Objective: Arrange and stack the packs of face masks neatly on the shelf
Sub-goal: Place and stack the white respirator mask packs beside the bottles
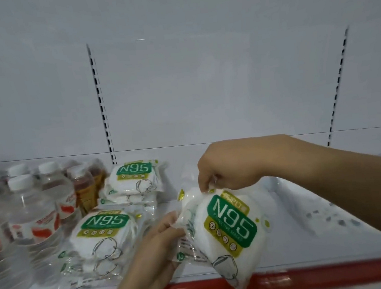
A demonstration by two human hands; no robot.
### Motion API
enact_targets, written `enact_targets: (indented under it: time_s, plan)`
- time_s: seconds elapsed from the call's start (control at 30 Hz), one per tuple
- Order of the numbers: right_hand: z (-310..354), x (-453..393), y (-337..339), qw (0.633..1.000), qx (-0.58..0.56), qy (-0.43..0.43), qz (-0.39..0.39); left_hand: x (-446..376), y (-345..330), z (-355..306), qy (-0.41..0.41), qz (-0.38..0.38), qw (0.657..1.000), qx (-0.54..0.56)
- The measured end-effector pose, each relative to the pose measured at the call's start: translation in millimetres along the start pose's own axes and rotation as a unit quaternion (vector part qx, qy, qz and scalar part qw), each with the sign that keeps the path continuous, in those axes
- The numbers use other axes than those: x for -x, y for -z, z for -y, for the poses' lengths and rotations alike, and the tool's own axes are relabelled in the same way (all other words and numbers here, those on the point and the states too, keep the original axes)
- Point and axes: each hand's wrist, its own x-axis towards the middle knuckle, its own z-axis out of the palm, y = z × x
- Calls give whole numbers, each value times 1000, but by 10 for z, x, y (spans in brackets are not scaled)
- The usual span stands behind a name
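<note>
A clear pack of white N95 face masks with a green label is held tilted over the front of the white shelf. My right hand pinches its top edge from above. My left hand grips its left edge from below. Two stacks of the same packs lie on the shelf to the left: a near stack and a far stack by the back wall.
Shrink-wrapped water bottles with white caps fill the shelf's left end, with amber bottles behind them. A red strip runs along the shelf's front edge. The shelf's right part shows bare white surface. Slotted uprights stand in the back wall.
</note>
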Motion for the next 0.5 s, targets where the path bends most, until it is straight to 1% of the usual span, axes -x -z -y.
enact_targets:
  time_s: [0.17, 0.3, 0.37, 0.5]
  plan:
    - [-214, 60, -113, 999, 33, 14, 2, -230, -163, 131, 44, 52, 997, 34]
    - [-398, 92, -280, 999, 14, 26, -15, -386, -350, 209, 56, 54, 996, 48]
    - [-489, 38, -421, 999, 7, 17, -38, -452, -515, 241, 59, 50, 997, 25]
    - [-565, -127, -703, 998, -10, -5, -63, -678, -757, 324, 45, 16, 997, -69]
